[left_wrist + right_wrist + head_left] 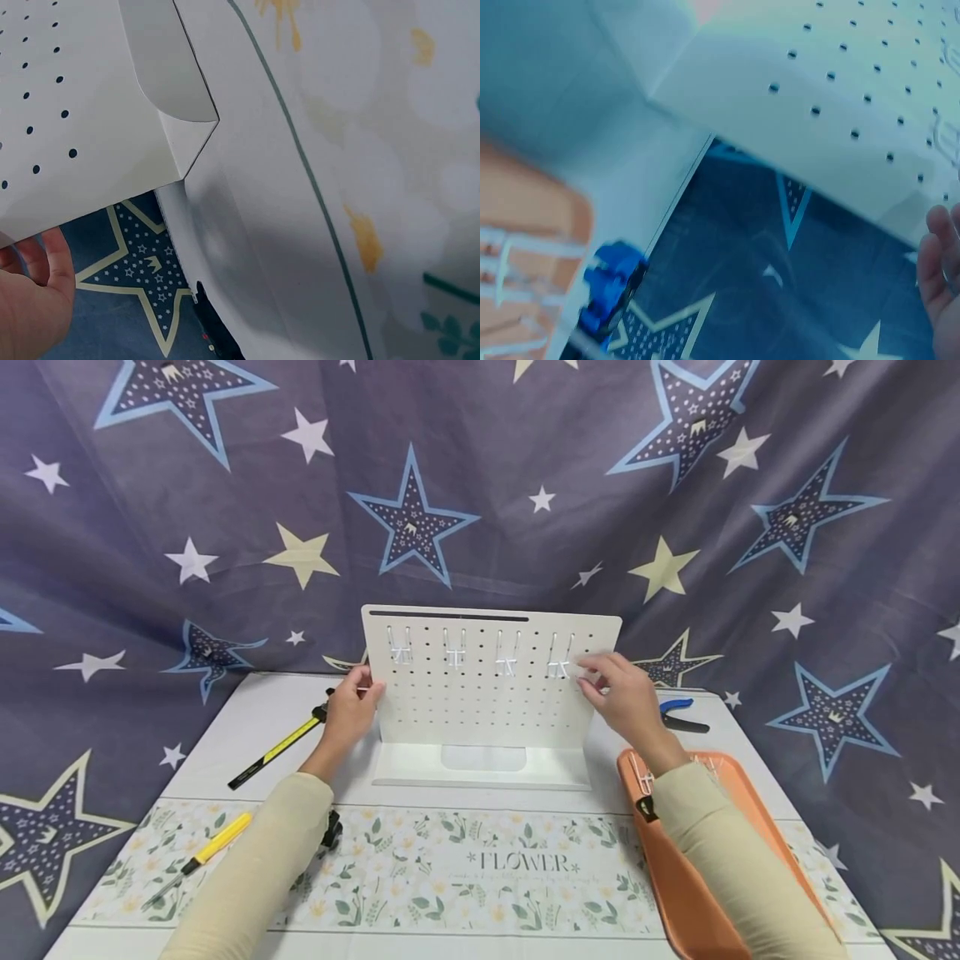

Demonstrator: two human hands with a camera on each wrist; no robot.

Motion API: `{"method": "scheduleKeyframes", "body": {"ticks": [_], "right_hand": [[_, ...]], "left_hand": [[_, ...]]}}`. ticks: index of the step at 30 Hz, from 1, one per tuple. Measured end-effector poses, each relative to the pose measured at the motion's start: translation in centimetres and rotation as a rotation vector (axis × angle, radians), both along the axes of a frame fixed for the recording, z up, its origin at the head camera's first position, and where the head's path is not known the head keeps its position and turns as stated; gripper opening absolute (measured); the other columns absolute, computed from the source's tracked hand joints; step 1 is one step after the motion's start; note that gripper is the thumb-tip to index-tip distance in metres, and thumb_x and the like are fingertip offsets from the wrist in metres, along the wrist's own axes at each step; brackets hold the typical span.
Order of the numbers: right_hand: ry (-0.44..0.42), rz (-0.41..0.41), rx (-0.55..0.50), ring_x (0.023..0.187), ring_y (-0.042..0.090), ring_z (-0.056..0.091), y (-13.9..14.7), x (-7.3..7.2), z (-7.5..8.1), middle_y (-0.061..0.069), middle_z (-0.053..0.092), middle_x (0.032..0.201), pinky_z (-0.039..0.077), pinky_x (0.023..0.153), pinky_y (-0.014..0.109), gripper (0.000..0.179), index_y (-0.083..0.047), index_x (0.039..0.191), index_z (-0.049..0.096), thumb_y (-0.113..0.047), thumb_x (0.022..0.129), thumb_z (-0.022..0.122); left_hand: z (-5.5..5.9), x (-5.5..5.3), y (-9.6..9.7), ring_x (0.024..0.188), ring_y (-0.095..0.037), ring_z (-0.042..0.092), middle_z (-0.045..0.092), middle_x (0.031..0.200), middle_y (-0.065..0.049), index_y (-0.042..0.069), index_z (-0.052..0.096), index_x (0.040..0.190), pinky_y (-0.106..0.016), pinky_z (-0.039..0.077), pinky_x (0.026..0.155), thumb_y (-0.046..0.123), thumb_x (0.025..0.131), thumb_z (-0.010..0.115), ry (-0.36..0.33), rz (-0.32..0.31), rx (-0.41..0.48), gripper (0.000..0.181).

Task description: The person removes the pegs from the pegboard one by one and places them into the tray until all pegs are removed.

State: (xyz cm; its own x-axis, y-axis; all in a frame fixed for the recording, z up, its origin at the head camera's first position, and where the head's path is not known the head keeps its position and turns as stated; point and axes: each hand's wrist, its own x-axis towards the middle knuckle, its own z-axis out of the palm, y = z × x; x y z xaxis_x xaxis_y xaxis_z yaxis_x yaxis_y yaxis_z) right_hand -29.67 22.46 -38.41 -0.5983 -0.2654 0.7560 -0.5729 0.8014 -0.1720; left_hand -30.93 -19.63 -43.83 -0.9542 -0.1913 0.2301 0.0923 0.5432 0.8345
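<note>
A white pegboard (487, 702) stands upright on its base at the back of the table, with several white wire hooks (506, 667) hung in a row near its top. My left hand (351, 710) grips the board's left edge; in the left wrist view its fingers (58, 259) reach behind that edge. The right hand (622, 697) is at the board's right side, fingers loosely bent and thumb apart from them, fingertips close to the rightmost hook (558, 668). In the right wrist view, the right hand (945, 285) shows only partly, and nothing is seen held in it.
An orange tray (693, 893) holding more white hooks (643, 777) lies at the right, partly under my right forearm. Blue-and-black handled pliers (682, 717) lie behind it. On the left are a black-and-yellow tool (277, 750) and a yellow-handled screwdriver (217, 839). A star-patterned curtain (480, 485) hangs behind.
</note>
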Motion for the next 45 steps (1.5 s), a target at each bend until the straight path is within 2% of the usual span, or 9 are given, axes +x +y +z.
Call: {"method": "scheduleKeyframes", "body": {"ticks": [4,9,14,21,27,35,45], "right_hand": [[0.013,0.003,-0.004,0.075,0.021,0.071,-1.5,-0.5,0.0,0.007,0.071,0.102,0.056,0.062,0.037,0.029,-0.012,0.111,0.074,-0.007,0.084,0.08],[0.029,-0.02,-0.019,0.074,0.018,0.068,-2.6,-1.2,-0.1,0.005,0.071,0.102,0.054,0.062,0.035,0.024,-0.014,0.109,0.075,-0.01,0.085,0.079],[0.054,-0.038,-0.023,0.073,0.017,0.065,-3.1,-1.6,-0.3,0.004,0.07,0.098,0.053,0.061,0.036,0.018,-0.015,0.102,0.077,-0.01,0.086,0.078],[0.04,-0.097,-0.006,0.074,0.019,0.065,-3.2,-1.8,-0.4,0.003,0.069,0.095,0.054,0.062,0.036,0.012,-0.014,0.099,0.077,-0.011,0.088,0.078],[0.066,-0.109,0.008,0.073,0.018,0.066,-3.3,-1.7,-0.2,0.002,0.069,0.093,0.054,0.061,0.035,0.01,-0.015,0.096,0.077,-0.012,0.087,0.079],[0.103,-0.074,0.017,0.072,0.017,0.069,-3.2,-1.5,0.1,0.003,0.071,0.096,0.056,0.061,0.034,0.009,-0.014,0.095,0.077,-0.011,0.087,0.078],[0.095,-0.02,0.0,0.069,0.018,0.069,-2.0,0.2,0.9,0.004,0.07,0.09,0.055,0.06,0.033,0.013,-0.014,0.094,0.077,-0.007,0.083,0.08]], "left_hand": [[0.1,0.1,0.0,0.09,-0.028,0.062,0.065,0.113,-0.016,0.009,0.059,0.127,-0.03,0.048,0.073,0.023,0.105,0.055,-0.001,-0.002,0.003,0.027],[0.3,0.1,0.0,0.09,-0.028,0.063,0.065,0.114,-0.016,0.009,0.059,0.127,-0.03,0.048,0.073,0.023,0.105,0.055,-0.001,-0.003,0.004,0.027],[0.1,0.0,0.0,0.092,-0.028,0.063,0.066,0.115,-0.016,0.009,0.059,0.128,-0.029,0.049,0.074,0.024,0.105,0.055,0.0,-0.002,-0.004,0.027],[0.0,0.1,0.0,0.092,-0.029,0.065,0.066,0.115,-0.017,0.008,0.058,0.129,-0.029,0.049,0.073,0.023,0.105,0.055,0.013,0.002,-0.02,0.028],[0.1,0.2,0.1,0.095,-0.029,0.065,0.066,0.117,-0.018,0.007,0.058,0.129,-0.028,0.049,0.074,0.022,0.105,0.055,0.012,0.002,-0.027,0.028],[0.0,0.1,0.0,0.094,-0.029,0.065,0.066,0.116,-0.017,0.008,0.058,0.129,-0.03,0.049,0.074,0.022,0.105,0.056,0.013,-0.002,-0.013,0.028],[0.0,0.1,-0.1,0.097,-0.031,0.065,0.066,0.117,-0.018,0.007,0.058,0.129,-0.029,0.05,0.075,0.021,0.105,0.056,0.022,-0.01,-0.018,0.028]]}}
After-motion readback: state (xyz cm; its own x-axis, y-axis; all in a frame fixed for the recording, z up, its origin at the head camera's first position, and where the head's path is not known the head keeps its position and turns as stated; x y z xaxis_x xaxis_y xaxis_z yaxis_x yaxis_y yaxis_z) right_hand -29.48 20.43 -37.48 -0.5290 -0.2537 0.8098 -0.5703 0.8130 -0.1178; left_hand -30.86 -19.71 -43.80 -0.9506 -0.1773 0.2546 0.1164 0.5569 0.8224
